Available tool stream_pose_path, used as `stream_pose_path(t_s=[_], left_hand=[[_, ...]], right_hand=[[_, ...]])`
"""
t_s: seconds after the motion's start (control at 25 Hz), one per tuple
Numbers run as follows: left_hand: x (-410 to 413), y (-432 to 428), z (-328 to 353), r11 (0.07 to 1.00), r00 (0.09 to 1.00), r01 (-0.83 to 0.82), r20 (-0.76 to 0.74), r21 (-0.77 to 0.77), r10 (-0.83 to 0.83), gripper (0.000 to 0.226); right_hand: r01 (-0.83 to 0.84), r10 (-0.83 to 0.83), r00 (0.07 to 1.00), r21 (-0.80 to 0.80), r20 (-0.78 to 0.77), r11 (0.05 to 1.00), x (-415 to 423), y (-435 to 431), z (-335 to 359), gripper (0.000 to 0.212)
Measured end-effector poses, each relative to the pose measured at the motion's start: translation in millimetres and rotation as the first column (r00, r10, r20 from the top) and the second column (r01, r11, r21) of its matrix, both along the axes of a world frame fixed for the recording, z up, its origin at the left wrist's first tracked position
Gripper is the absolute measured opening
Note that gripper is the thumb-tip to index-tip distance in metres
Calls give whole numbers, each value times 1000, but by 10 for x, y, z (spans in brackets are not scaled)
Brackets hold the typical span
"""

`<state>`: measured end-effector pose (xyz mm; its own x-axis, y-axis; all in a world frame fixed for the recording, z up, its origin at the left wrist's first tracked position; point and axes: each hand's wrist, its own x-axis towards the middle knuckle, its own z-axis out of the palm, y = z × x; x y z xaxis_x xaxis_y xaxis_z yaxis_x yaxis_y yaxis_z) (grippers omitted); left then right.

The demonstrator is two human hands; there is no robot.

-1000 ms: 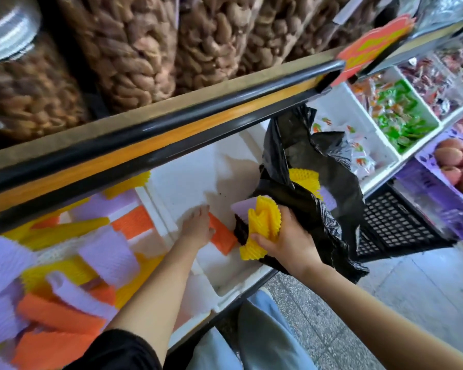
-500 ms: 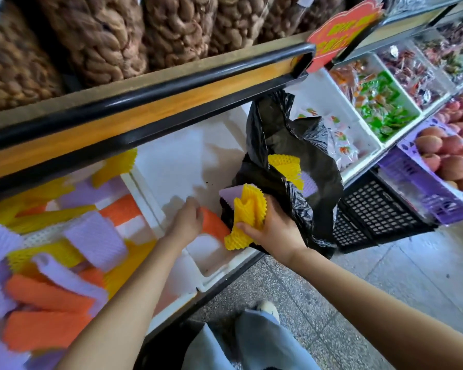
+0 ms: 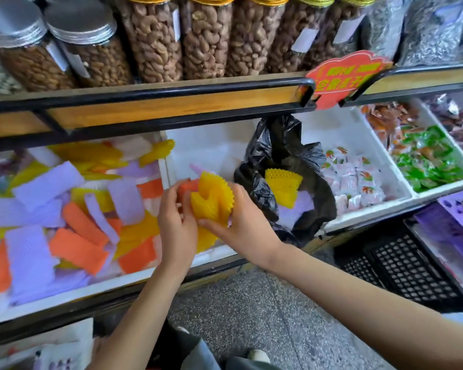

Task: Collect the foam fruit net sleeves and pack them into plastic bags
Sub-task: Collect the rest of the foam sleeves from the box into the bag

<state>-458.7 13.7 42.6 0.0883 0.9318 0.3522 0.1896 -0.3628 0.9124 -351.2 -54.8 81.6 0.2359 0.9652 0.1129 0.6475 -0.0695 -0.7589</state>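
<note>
- A shop shelf [image 3: 171, 102] stacked with nut jars runs across the far side, with white bins below it.
- The left bin [image 3: 78, 292] holds a heap of loose sleeves [image 3: 72, 225] in purple, orange and yellow, not yet collected.
- A black plastic bag [image 3: 275, 156] sits open in the middle bin [image 3: 214, 148], just right of the hands. A yellow and a purple sleeve lie inside it.
- The left hand [image 3: 177, 225] was reaching down into the middle bin a moment ago. It has now come up to meet the right hand [image 3: 241, 222] beside the bag's mouth.
- The forearms come in from the near side and converge.
- The right hand's fingers curl round a fanned bunch of yellow sleeves [image 3: 211, 201].
- The left hand's fingers pinch an orange sleeve [image 3: 187, 186] against that bunch. The pick looks finished, and bagging the bunch seems the likely next step.
</note>
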Motion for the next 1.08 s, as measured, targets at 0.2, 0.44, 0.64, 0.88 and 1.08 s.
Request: stream_pose_path(t_s=[0.2,0.44,0.64,0.88,1.08], left_hand=[[282,-582,409,981,983,-156,117,114,143,32],[562,-885,568,974,972,-199,145,110,183,24],[613,-979,495,973,972,-215,116,87,204,23],[586,-966,498,969,971,-236,61,68,232,27],[744,-1027,601,978,979,-194,73,75,189,25]], right_hand=[[183,-135,970,240,-201,954,555,-531,340,60],[469,-391,882,433,-261,769,1457,-815,446,35],[377,-393,916,158,86,913,1770,-517,-59,62],[117,-15,948,-303,318,946,1640,-125,-306,68],[54,69,947,-368,313,928,1759,-53,-238,79]])
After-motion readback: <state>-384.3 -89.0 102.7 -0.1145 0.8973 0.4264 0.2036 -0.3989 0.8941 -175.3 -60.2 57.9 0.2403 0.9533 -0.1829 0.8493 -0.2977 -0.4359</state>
